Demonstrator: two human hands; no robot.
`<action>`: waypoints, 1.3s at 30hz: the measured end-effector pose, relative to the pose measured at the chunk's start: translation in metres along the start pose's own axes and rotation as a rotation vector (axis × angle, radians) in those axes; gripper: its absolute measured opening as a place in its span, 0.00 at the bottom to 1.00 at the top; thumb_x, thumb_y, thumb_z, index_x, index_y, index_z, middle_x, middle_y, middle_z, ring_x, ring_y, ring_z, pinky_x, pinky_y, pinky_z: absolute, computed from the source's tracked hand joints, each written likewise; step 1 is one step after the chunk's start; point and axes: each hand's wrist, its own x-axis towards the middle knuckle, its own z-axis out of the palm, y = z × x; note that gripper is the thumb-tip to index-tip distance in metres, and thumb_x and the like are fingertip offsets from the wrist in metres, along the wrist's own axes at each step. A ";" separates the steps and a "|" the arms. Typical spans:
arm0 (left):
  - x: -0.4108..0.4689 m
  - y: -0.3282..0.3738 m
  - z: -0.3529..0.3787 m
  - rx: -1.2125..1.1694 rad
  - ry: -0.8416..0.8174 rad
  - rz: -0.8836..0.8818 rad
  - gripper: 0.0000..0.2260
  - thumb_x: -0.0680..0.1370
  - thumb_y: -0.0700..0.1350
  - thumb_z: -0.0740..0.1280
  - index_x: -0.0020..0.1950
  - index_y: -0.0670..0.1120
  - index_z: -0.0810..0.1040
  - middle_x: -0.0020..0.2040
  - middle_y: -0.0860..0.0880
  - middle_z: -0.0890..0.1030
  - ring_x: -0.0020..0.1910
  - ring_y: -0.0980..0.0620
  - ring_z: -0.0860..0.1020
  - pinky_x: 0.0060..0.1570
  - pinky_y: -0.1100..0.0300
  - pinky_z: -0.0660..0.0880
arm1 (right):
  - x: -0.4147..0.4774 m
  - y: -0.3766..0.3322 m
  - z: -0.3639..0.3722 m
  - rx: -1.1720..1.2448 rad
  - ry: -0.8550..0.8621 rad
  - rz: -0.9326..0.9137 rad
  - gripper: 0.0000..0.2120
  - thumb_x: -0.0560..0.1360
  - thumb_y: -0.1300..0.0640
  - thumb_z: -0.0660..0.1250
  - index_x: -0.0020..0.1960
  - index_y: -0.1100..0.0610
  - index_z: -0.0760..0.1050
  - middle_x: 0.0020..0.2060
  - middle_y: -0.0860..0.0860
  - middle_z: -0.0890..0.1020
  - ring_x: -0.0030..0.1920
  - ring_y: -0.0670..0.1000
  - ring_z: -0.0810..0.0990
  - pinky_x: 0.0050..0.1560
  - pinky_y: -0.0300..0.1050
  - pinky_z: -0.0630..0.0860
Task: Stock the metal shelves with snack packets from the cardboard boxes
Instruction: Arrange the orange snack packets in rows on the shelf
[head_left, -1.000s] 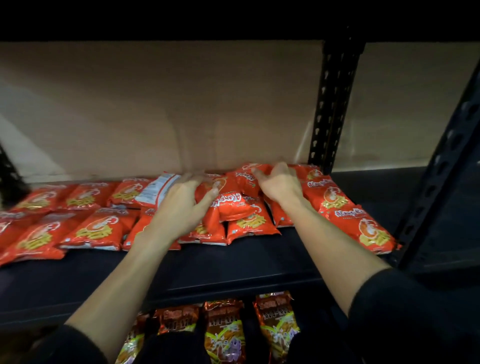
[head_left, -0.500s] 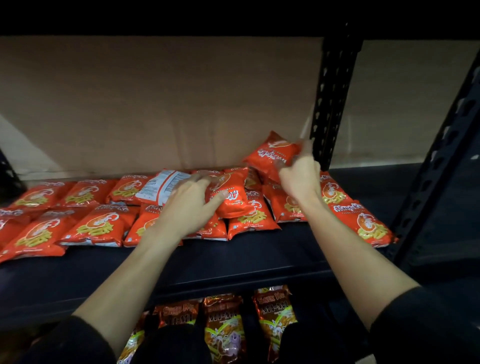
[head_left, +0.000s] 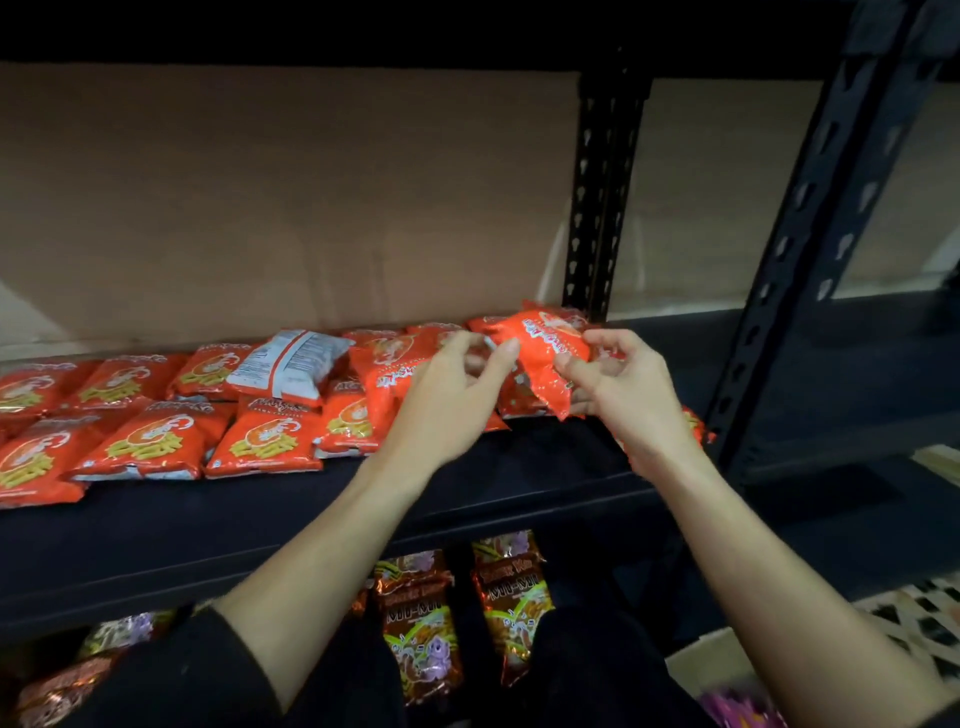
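Note:
Orange snack packets (head_left: 156, 441) lie in rows on the black metal shelf (head_left: 260, 530), reaching from the left edge to the middle. One of them (head_left: 291, 364) is turned over and shows its white back. My right hand (head_left: 623, 395) grips one orange packet (head_left: 545, 348) and holds it tilted just above the pile. My left hand (head_left: 452, 400) reaches in from the left, its thumb and fingertips pinching that packet's left edge. More orange packets lie under and behind both hands, partly hidden.
Brown cardboard (head_left: 260, 208) backs the shelf. Black slotted uprights stand at the middle back (head_left: 597, 208) and front right (head_left: 810, 234). Brown packets (head_left: 421, 623) stand on the lower shelf. A box corner (head_left: 717, 660) with purple packets sits at bottom right.
My right hand has picked a packet off the pile and brought it up and leftward. My left hand has left the pile and risen to meet the packet's edge.

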 end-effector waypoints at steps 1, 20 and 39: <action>-0.001 0.001 0.006 -0.044 -0.023 -0.037 0.21 0.75 0.68 0.62 0.51 0.52 0.76 0.42 0.55 0.83 0.42 0.56 0.82 0.53 0.53 0.78 | -0.005 0.001 -0.001 -0.031 -0.022 -0.015 0.19 0.74 0.60 0.74 0.63 0.57 0.72 0.36 0.59 0.82 0.34 0.53 0.83 0.44 0.55 0.84; 0.044 0.003 0.013 -0.028 -0.366 -0.080 0.08 0.76 0.45 0.72 0.54 0.48 0.83 0.50 0.50 0.85 0.51 0.50 0.82 0.58 0.55 0.77 | -0.020 0.002 -0.035 -0.597 -0.331 -0.302 0.22 0.80 0.56 0.67 0.72 0.43 0.69 0.56 0.38 0.76 0.54 0.37 0.77 0.49 0.26 0.73; 0.083 -0.037 0.037 0.897 -0.422 0.280 0.20 0.82 0.58 0.59 0.72 0.53 0.71 0.70 0.50 0.75 0.71 0.47 0.71 0.76 0.40 0.48 | -0.024 0.033 -0.012 -0.994 -0.223 -0.455 0.20 0.84 0.53 0.58 0.73 0.59 0.70 0.74 0.56 0.70 0.74 0.54 0.66 0.74 0.47 0.62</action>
